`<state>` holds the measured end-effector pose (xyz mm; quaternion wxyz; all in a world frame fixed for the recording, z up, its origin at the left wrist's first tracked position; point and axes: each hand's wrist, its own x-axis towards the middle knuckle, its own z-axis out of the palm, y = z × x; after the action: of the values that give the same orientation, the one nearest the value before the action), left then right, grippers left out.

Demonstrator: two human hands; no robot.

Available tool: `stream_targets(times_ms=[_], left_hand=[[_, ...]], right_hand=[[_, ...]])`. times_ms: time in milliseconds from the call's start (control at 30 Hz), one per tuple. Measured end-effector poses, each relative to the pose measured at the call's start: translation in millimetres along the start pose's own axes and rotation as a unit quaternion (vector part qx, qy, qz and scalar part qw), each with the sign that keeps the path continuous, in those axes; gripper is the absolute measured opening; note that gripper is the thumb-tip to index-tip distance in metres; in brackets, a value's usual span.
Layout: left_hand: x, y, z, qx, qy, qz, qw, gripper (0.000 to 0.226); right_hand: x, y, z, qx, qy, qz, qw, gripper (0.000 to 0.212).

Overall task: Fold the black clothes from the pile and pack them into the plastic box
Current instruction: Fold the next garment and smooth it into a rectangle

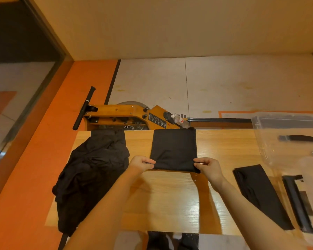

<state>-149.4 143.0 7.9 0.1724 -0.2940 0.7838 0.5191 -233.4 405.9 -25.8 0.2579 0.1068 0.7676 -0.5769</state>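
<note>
A folded black garment point(173, 148) lies square on the wooden table point(170, 199), reaching its far edge. My left hand point(142, 163) pinches the garment's near left corner and my right hand point(209, 166) pinches its near right corner. A crumpled pile of black clothes point(92, 174) covers the table's left end and hangs over its side. The clear plastic box point(285, 141) stands at the far right of the table. A long, narrow folded black cloth point(260, 193) lies flat beside the box, to the right of my right arm.
The box's clear lid with black clips point(300, 204) lies at the table's right edge. Behind the table stands a wooden rowing machine point(126, 116) with a water bottle point(180, 120) on it. Orange floor runs along the left.
</note>
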Motion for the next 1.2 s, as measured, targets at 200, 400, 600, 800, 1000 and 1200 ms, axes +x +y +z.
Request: stream_targets(times_ms=[200, 400, 600, 800, 1000, 1200], left_hand=[[-16, -25, 6, 0.028, -0.127, -0.072, 0.989, 0.015], [-21, -28, 15, 0.046, -0.148, -0.073, 0.985, 0.017], [-25, -29, 21, 0.036, -0.178, -0.093, 0.979, 0.022], [-30, -27, 23, -0.017, -0.234, -0.175, 0.956, 0.036], [-25, -26, 31, -0.014, -0.217, -0.142, 0.966, 0.031], [-32, -35, 45, -0.072, -0.21, -0.177, 0.959, 0.028]], right_hand=[[-24, 30, -11, -0.023, -0.049, 0.031, 0.998, 0.014], [-31, 39, -20, -0.013, -0.076, 0.046, 0.996, 0.013], [-36, 49, -31, -0.049, -0.105, 0.033, 0.993, 0.008], [-45, 43, -38, -0.042, -0.139, 0.063, 0.987, 0.021], [-41, 41, -35, -0.105, -0.151, 0.065, 0.981, 0.024], [-43, 48, -18, -0.115, -0.18, 0.08, 0.974, 0.026]])
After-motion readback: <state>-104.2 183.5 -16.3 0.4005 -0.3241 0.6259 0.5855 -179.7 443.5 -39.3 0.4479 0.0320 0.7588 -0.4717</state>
